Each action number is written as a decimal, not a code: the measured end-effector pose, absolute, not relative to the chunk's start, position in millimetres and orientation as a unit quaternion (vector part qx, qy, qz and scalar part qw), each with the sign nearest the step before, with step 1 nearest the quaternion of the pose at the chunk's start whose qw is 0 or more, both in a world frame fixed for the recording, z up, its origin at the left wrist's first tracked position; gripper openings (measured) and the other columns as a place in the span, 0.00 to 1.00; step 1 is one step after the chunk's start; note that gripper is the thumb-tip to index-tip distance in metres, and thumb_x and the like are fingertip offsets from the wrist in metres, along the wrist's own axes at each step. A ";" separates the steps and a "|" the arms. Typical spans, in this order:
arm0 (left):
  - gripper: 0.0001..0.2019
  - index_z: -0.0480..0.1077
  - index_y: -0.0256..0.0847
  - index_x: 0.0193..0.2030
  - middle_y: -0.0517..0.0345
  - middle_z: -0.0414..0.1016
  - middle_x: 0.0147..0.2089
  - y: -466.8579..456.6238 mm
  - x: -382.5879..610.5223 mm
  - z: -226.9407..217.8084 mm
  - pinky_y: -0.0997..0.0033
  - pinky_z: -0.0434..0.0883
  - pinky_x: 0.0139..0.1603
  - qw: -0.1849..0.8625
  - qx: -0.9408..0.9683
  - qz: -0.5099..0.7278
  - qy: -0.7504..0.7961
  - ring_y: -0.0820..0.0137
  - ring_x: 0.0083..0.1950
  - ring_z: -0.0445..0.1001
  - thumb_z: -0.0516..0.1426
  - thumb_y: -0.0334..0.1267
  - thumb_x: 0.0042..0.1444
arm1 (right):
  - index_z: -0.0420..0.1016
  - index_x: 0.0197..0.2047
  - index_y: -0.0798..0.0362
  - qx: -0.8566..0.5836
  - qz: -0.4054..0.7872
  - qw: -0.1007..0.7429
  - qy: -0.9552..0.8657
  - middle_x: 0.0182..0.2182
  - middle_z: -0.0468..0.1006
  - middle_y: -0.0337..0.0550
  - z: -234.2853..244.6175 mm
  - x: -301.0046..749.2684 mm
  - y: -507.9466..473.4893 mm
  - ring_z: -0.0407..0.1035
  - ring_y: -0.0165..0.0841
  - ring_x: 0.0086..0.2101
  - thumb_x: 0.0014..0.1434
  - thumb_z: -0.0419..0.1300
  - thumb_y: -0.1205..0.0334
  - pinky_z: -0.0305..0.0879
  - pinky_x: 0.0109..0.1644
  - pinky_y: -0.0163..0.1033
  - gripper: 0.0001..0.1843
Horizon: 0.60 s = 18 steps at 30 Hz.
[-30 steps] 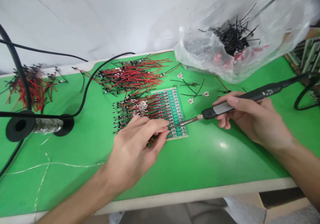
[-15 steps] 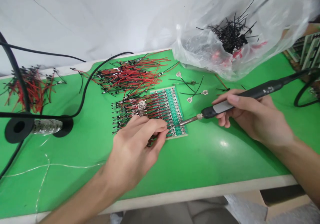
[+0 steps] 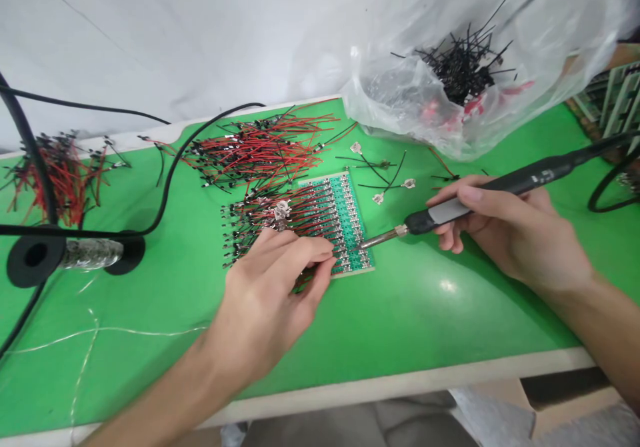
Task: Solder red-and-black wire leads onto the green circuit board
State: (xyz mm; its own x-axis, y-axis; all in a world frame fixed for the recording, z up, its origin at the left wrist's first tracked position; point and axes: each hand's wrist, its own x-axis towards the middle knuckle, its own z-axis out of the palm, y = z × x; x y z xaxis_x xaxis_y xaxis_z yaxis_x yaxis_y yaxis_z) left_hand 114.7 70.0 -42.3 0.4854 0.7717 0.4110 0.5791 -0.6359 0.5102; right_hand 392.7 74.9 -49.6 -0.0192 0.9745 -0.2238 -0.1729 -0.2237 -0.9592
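Note:
A green circuit board panel (image 3: pixel 353 210) lies on the green mat, with rows of red and black wires (image 3: pixel 310 210) running off its left side. My left hand (image 3: pixel 275 287) is closed in a pinch at the board's lower part, its fingertips on what looks like a thin wire end, mostly hidden. In my right hand (image 3: pixel 515 234) is a soldering iron (image 3: pixel 450 210), held like a pen. Its metal tip reaches the solder pads near the board's lower right, close to my left fingertips. A small metal-topped part (image 3: pixel 282 210) sits just above my left hand.
Wired parts lie in a heap (image 3: pixel 260 147) behind the board and in another pile (image 3: pixel 55 174) at far left. A solder spool (image 3: pixel 93 252) stands at left, near a black cable (image 3: pixel 170 194). A plastic bag (image 3: pixel 400 100) of black pieces is at back right. Loose connectors (image 3: pixel 409 184) lie beside the board.
Both hands, the soldering iron and the board hold nearly the same places. Only a very slight shift of the whole view shows.

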 end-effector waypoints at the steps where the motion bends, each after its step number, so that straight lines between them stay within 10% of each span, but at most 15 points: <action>1: 0.07 0.73 0.39 0.42 0.63 0.80 0.35 70.2 114.9 -42.1 0.67 0.72 0.42 0.148 0.850 0.311 0.399 0.74 0.34 0.76 0.64 0.26 0.58 | 0.86 0.34 0.56 -0.509 0.593 0.483 -0.395 0.22 0.82 0.43 -49.1 393.0 74.9 0.76 0.32 0.20 0.58 0.67 0.59 0.71 0.21 0.33 0.09; 18: 0.08 0.72 0.43 0.44 0.63 0.80 0.36 67.1 113.4 -41.0 0.65 0.73 0.47 0.126 0.868 0.289 0.383 0.73 0.35 0.76 0.60 0.27 0.61 | 0.87 0.34 0.55 -0.487 0.567 0.505 -0.432 0.17 0.79 0.45 -31.3 414.0 67.1 0.71 0.34 0.15 0.59 0.63 0.64 0.65 0.16 0.37 0.10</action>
State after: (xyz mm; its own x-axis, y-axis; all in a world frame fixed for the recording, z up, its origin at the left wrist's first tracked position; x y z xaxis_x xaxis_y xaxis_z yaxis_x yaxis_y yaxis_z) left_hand 113.4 67.1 -41.0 0.5395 0.7383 0.4047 0.5927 -0.6744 0.4403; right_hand 414.0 67.1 -31.3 -0.0155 0.9932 -0.1155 -0.1516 -0.1165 -0.9815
